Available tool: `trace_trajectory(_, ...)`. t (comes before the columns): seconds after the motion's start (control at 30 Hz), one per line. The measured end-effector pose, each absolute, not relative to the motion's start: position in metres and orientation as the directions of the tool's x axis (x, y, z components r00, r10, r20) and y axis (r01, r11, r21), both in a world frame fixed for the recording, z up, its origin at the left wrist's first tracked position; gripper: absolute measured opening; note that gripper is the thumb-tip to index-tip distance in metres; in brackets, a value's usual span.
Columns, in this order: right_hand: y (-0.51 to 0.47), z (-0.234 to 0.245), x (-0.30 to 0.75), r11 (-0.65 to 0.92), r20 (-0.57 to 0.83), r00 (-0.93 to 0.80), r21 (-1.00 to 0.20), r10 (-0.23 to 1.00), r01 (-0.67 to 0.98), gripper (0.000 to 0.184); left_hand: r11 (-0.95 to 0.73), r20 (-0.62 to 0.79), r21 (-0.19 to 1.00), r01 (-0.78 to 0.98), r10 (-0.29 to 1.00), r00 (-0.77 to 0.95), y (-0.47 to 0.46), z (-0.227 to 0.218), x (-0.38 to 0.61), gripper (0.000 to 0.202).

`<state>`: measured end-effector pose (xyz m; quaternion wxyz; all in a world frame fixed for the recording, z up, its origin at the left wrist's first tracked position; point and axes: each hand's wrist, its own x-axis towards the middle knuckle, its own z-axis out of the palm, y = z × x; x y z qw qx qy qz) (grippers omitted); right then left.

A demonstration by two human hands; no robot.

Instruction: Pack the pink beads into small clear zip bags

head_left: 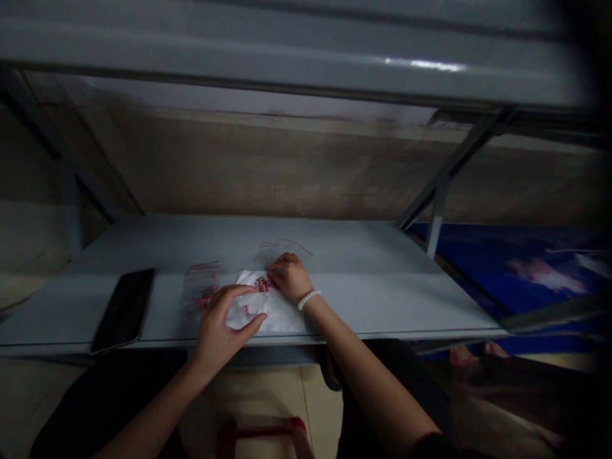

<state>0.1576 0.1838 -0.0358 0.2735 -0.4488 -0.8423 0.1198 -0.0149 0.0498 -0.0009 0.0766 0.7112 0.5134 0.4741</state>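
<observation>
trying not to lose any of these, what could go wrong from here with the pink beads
The loose pink beads lie on a crumpled white sheet right by the front edge of the grey shelf, so a nudge could roll some off. The clear zip bag beside the left hand looks light and might slide if touched. The white bead bracelet near the right hand could possibly snag the sheet.

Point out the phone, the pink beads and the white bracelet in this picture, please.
Black smartphone (123,310): head view, on its dark screen.
Pink beads (264,285): head view, on the small cluster atop the white paper.
White beaded bracelet (308,299): head view, on the beads' middle stretch.
</observation>
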Motion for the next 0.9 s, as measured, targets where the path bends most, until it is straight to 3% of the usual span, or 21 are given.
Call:
trace_trajectory(0.33,0.183,-0.038,0.151,0.529,0.334,-0.411,-0.507,0.848,0.681,0.003,-0.463,0.581,0.611,0.642,0.814,0.033,0.050,-0.003,-0.014,0.031)
trace_trajectory(0.47,0.183,-0.038,0.150,0.494,0.339,-0.360,-0.604,0.869,0.626,0.003,-0.451,0.575,0.615,0.647,0.818,0.024,0.051,-0.004,-0.016,0.031)
trace_trajectory(0.6,0.182,-0.027,0.155,0.387,0.278,-0.290,-0.804,0.916,0.452,0.004,-0.437,0.568,0.620,0.652,0.823,0.012,0.051,-0.004,-0.018,0.032)
trace_trajectory(0.7,0.170,-0.005,0.157,0.292,0.224,-0.322,-0.939,0.920,0.180,0.011,-0.421,0.562,0.618,0.664,0.827,0.002,0.052,-0.005,-0.018,0.032)
trace_trajectory(0.8,0.149,0.021,0.155,0.263,0.262,-0.428,-0.963,0.865,-0.058,0.015,-0.424,0.570,0.605,0.674,0.822,0.006,0.052,-0.007,-0.017,0.033)
trace_trajectory(0.9,0.128,0.035,0.147,0.320,0.329,-0.484,-0.942,0.811,-0.105,0.012,-0.430,0.596,0.581,0.691,0.803,-0.002,0.052,-0.009,-0.016,0.034)
